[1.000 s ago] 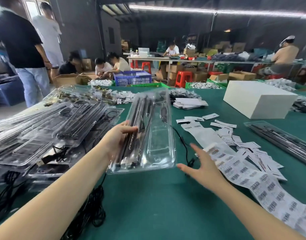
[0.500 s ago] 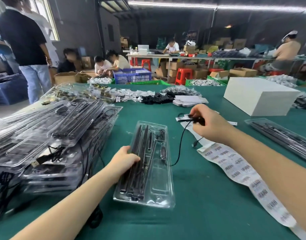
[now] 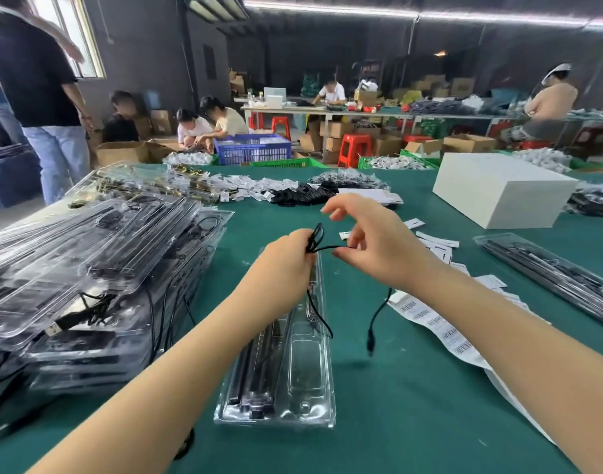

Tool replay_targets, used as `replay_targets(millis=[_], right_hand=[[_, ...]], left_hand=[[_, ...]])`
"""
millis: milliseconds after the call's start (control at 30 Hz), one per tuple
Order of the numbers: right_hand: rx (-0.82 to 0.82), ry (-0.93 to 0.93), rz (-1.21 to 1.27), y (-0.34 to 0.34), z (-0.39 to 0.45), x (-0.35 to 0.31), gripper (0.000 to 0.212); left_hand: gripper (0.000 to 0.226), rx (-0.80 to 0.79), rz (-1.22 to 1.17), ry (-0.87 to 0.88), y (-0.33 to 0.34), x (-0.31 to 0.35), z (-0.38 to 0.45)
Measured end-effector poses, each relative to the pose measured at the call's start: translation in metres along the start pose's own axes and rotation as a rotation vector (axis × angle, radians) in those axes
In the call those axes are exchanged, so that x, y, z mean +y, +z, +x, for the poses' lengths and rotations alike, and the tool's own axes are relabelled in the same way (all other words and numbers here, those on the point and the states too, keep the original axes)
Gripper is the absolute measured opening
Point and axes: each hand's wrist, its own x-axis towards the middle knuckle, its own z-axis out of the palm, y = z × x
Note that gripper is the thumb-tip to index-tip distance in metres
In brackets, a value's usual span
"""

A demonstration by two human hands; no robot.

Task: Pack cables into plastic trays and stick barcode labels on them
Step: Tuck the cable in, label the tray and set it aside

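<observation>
**Both hands coil a black cable above an open tray**

The green tabletop (image 3: pixel 412 398) carries a heap of packed trays (image 3: pixel 98 268) at left. A clear plastic tray (image 3: pixel 286 367) lies open at centre, a barcode label strip (image 3: pixel 440 326) beside it. Above the tray, the left hand (image 3: pixel 289 261) has its grip closed round a looped black cable (image 3: pixel 318 239). The right hand (image 3: pixel 371 241) seems to pinch the same cable, its other fingers loosely spread.

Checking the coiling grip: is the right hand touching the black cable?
Touching. The head view shows the right hand pinching the black cable, stretched from the left hand.
</observation>
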Motion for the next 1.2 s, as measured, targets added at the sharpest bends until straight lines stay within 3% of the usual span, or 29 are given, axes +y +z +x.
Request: replay_targets(millis=[100,167,233,333,433,567,667,833,933,1033,1100,1200], right_hand=[[0.018,0.300,0.250,-0.002,-0.021,0.020,0.008],[0.073,0.475,0.418,0.009,-0.035,0.030,0.014],[0.198,0.605,0.523,0.028,-0.043,0.032,0.021],[0.450,0.667,0.676,0.061,-0.040,0.022,0.021],[0.578,0.581,0.682,0.081,-0.036,0.011,0.022],[0.576,0.498,0.706,0.088,-0.035,0.005,0.016],[0.493,0.473,0.738,0.095,-0.034,0.005,0.015],[0.203,0.428,0.563,0.104,-0.053,0.010,0.014],[0.041,0.532,0.657,0.099,-0.066,0.019,0.024],[0.048,0.608,0.753,0.086,-0.077,0.032,0.025],[0.019,0.649,0.818,0.079,-0.083,0.039,0.028],[0.052,0.701,0.837,0.081,-0.085,0.044,0.017]], left_hand=[[0.017,-0.066,-0.636,-0.287,0.005,-0.009,-0.002],[0.015,-0.080,-1.055,-0.450,0.012,-0.016,-0.005],[0.016,-0.101,-1.276,-0.528,0.025,-0.019,-0.008],[0.017,-0.113,-1.417,-0.544,0.044,-0.016,-0.011],[0.014,-0.115,-1.395,-0.553,0.055,-0.009,-0.008],[0.026,-0.085,-1.227,-0.463,0.056,-0.007,-0.008],[0.022,0.028,-1.187,-0.445,0.052,-0.005,-0.009],[0.028,0.132,-1.530,-0.526,0.036,-0.006,0.000],[0.027,0.136,-1.596,-0.578,0.029,-0.014,0.001],[0.028,0.089,-1.664,-0.619,0.023,-0.023,0.002],[0.031,-0.044,-1.609,-0.636,0.019,-0.027,0.001],[0.031,-0.245,-1.186,-0.524,0.023,-0.028,-0.006]])
